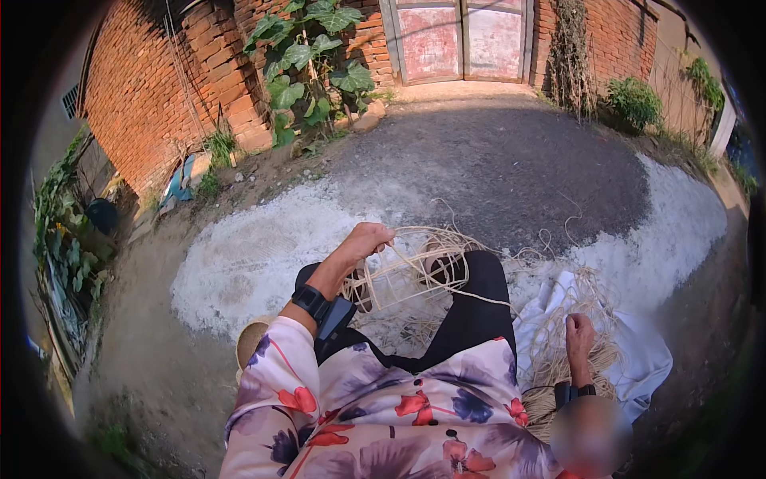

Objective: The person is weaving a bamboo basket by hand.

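A half-made openwork basket (407,275) of pale cord or cane sits between my knees. My left hand (369,240) is closed on its rim at the upper left. One pale strand (488,300) leaves the basket, crosses my thigh and runs toward my right side. There my right hand (580,335) is raised over a loose heap of the same cord (550,367), its fingers closed, seemingly on that strand; the grip itself is too small to see clearly. Loose ends curl out beyond the basket.
A white sheet (646,351) lies under the cord heap. Beyond my knees is rough grey ground (479,160) with pale patches. Farther off stand a faded red double door (431,44), brick walls (144,88) and a leafy climbing plant (299,60). A round woven seat edge (249,339) shows beside my left hip.
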Motion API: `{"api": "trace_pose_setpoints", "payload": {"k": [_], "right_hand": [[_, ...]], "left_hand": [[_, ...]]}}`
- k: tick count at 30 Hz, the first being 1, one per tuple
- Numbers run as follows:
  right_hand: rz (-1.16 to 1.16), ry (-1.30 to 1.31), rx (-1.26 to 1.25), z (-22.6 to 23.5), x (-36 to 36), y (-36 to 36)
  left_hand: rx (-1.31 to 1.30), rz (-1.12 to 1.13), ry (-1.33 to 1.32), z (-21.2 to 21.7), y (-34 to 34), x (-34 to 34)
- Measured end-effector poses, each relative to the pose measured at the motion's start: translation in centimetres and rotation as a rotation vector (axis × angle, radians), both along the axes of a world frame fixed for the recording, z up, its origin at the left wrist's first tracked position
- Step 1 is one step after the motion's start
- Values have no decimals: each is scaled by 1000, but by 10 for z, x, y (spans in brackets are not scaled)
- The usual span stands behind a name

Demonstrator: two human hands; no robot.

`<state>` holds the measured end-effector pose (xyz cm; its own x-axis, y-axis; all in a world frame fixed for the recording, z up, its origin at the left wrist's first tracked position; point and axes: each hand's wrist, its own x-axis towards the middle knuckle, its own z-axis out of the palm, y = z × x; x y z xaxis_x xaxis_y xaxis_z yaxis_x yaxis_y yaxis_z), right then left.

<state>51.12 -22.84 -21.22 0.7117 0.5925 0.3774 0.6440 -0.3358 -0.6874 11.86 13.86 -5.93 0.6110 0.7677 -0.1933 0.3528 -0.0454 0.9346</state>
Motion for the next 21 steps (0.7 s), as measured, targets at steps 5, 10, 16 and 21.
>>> {"api": "trace_pose_setpoints", "payload": {"k": [5, 10, 16, 21], "right_hand": [[698, -361, -74, 105, -149, 114], [1250, -108, -384, 142, -238, 123], [1305, 274, -178, 205, -188, 116], [1051, -141, -101, 214, -180, 175]], "left_hand": [[30, 20, -3, -3, -5, -3], [102, -23, -49, -3, -9, -6], [285, -57, 96, 0, -38, -4], [404, -81, 141, 5, -66, 2]]}}
